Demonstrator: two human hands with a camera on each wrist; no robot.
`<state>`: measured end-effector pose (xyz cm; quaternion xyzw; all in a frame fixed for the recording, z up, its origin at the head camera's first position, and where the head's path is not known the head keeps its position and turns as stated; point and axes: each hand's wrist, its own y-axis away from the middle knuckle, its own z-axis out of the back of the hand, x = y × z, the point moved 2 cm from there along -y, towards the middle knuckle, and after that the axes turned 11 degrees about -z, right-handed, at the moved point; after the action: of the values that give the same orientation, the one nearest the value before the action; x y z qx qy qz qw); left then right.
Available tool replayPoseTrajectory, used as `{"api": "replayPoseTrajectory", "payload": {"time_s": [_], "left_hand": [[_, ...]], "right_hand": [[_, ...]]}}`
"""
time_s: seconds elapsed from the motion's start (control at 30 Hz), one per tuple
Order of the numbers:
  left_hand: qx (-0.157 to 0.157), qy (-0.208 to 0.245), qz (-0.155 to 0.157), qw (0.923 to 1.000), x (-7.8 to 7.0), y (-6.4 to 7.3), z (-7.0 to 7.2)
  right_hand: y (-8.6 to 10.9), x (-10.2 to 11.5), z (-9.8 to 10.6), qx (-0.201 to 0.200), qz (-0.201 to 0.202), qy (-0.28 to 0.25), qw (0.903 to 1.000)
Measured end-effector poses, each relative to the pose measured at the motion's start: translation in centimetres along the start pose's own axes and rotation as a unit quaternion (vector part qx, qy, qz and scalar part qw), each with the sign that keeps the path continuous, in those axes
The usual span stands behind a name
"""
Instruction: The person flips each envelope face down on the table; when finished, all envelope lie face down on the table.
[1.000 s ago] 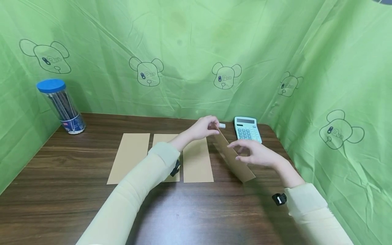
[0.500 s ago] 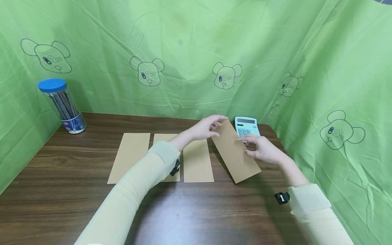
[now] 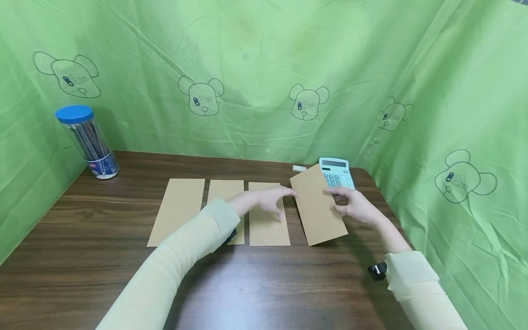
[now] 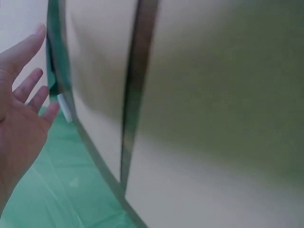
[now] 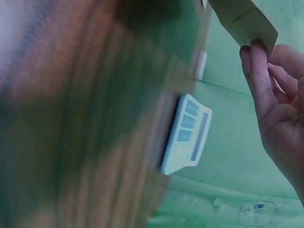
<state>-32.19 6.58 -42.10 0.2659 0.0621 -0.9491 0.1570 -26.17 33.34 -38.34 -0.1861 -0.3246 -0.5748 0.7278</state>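
My right hand (image 3: 355, 204) pinches a brown kraft-paper rectangle (image 3: 316, 211) by its right edge; the sheet is tilted, raised off the table. In the right wrist view, the paper (image 5: 244, 23) sits between the thumb and fingers and its underside shows a short line. My left hand (image 3: 270, 200) is at the sheet's left side with fingers extended; whether a fingertip touches the edge I cannot tell. Beneath the left hand and arm lie three similar paper rectangles in a row: a left one (image 3: 177, 208), a middle one (image 3: 226, 191) partly covered, and a right one (image 3: 269, 233).
A light-blue calculator (image 3: 336, 173) lies behind the held paper, which overlaps it in the head view. Near it is a small white block (image 3: 299, 168). A clear jar (image 3: 90, 140) with a blue lid, full of pens, stands back left. Green curtains enclose the wooden table (image 3: 247, 288).
The held paper has turned so its broad face shows. My left hand has let go of its top corner and moved down. The right hand now grips the right edge.
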Motion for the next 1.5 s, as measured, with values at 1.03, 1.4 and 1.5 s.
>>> {"api": "replayPoseTrajectory", "payload": {"time_s": [1.03, 1.4, 1.5], "left_hand": [[0.015, -0.092, 0.064, 0.9936, -0.5, -0.3, -2.7], [-0.018, -0.062, 0.043, 0.9970, -0.4, 0.6, -1.7], [-0.045, -0.059, 0.040, 0.9964, -0.8, 1.9, -0.5]], "right_hand": [[-0.9, -4.5, -4.1, -0.001, -0.059, 0.111, 0.9921], [-1.7, -4.4, -3.4, -0.007, -0.033, 0.102, 0.9942], [-1.6, -3.9, -2.7, -0.017, -0.026, 0.111, 0.9933]]}}
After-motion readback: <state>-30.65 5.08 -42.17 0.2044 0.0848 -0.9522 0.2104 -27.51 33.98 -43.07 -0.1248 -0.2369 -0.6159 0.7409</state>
